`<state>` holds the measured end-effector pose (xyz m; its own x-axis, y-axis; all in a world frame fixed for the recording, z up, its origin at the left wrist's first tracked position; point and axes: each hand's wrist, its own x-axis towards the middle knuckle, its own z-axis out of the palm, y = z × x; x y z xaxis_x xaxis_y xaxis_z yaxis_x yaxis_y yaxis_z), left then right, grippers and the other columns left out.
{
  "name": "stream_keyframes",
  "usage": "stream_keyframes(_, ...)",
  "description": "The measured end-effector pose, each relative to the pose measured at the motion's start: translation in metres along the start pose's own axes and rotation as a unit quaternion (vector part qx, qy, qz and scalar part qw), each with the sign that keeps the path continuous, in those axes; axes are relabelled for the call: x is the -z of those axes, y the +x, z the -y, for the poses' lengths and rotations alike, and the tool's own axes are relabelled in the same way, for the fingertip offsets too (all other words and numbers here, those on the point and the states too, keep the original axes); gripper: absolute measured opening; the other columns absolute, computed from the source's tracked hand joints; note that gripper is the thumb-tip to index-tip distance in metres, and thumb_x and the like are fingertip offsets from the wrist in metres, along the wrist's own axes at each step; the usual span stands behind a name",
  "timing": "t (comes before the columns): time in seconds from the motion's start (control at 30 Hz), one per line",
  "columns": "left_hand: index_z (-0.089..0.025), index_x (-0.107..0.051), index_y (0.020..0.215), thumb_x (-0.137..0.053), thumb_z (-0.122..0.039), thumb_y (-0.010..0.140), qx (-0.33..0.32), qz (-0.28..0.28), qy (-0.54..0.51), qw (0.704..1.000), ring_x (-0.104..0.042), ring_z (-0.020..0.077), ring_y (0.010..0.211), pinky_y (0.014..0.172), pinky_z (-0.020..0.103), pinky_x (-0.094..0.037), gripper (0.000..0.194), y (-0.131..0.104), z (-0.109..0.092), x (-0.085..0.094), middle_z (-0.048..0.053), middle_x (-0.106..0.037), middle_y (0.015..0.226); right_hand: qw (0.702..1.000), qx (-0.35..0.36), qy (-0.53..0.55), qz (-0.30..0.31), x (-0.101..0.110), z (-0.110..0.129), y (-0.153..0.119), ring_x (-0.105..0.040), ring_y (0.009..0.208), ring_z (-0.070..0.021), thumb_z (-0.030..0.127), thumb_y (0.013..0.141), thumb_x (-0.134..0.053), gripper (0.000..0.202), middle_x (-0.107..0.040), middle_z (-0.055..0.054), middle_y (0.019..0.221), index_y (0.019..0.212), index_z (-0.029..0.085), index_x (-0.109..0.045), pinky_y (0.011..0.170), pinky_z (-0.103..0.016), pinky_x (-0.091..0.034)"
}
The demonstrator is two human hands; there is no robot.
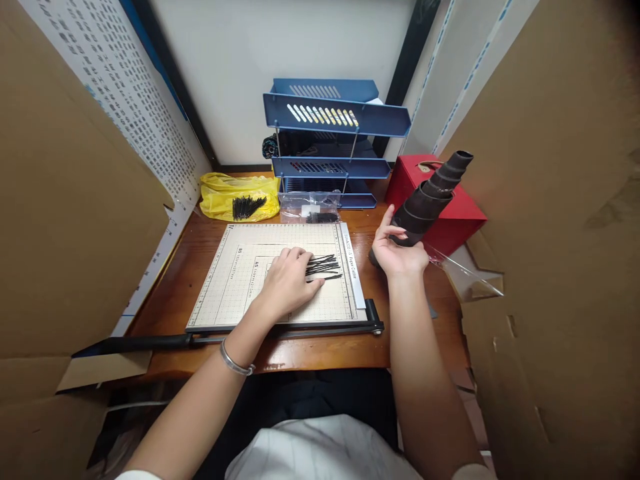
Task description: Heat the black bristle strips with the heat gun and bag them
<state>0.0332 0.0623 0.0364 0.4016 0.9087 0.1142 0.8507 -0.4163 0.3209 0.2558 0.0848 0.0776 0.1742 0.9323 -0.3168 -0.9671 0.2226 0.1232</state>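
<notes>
My left hand (287,283) lies palm down on the paper cutter's board (215,280), its thumb spread. Thin black strips (323,265) stick out to the right from under its fingers; their other ends are hidden. The cutter's long blade arm, with a black handle (150,342), lies along the near edge. My right hand (400,250) is raised palm up, right of the board, with fingers apart and nothing visible in it. Just behind it a black stepped, cone-shaped tube (425,203) leans to the upper right. Whether the hand touches the tube I cannot tell.
A yellow plastic bag (215,193) carries a pile of short black pieces (249,207). Beside it lies a clear bag (310,207). Blue tiered trays (330,167) stand behind, a red box (460,213) at right. Cardboard walls (560,267) close in both sides.
</notes>
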Motion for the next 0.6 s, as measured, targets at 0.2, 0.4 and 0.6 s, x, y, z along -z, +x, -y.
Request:
stream_keyframes(0.2,-0.017,-0.072,0.104,-0.061,-0.034,0.092,0.044,-0.012,0.03,0.999,-0.064,0.0333,0.104,0.09,0.047,-0.047,0.023,-0.004,-0.019,-0.004,0.012,-0.075,0.105,0.993,0.006,-0.117,0.01,0.008,-0.002,-0.001,-0.039,0.049,-0.0078,0.068,0.101,0.003,0.082,-0.073,-0.013,0.104,0.113,0.018,-0.061,0.043,-0.019,-0.04)
stream_keyframes(0.4,-0.019,-0.072,0.088,-0.056,-0.03,0.092,0.104,-0.037,0.058,0.992,-0.068,0.0316,0.094,0.086,0.046,-0.04,0.019,-0.016,-0.044,-0.016,0.011,-0.078,0.091,0.917,-0.02,-0.399,0.021,0.025,-0.017,-0.037,-0.026,0.045,-0.0072,0.091,0.087,-0.011,0.094,-0.066,-0.006,0.078,0.099,0.016,-0.066,0.041,-0.023,-0.024)
stream_keyframes(0.6,-0.02,-0.072,0.086,-0.059,-0.036,0.094,0.155,-0.063,0.035,0.985,-0.07,0.0303,0.084,0.082,0.045,-0.038,0.022,-0.031,-0.05,-0.019,0.009,-0.078,0.083,0.422,0.106,-0.896,0.087,0.048,-0.022,-0.084,-0.037,0.055,-0.0108,0.052,0.088,-0.065,0.036,-0.051,0.001,0.057,0.076,0.019,-0.074,0.056,-0.026,-0.024)
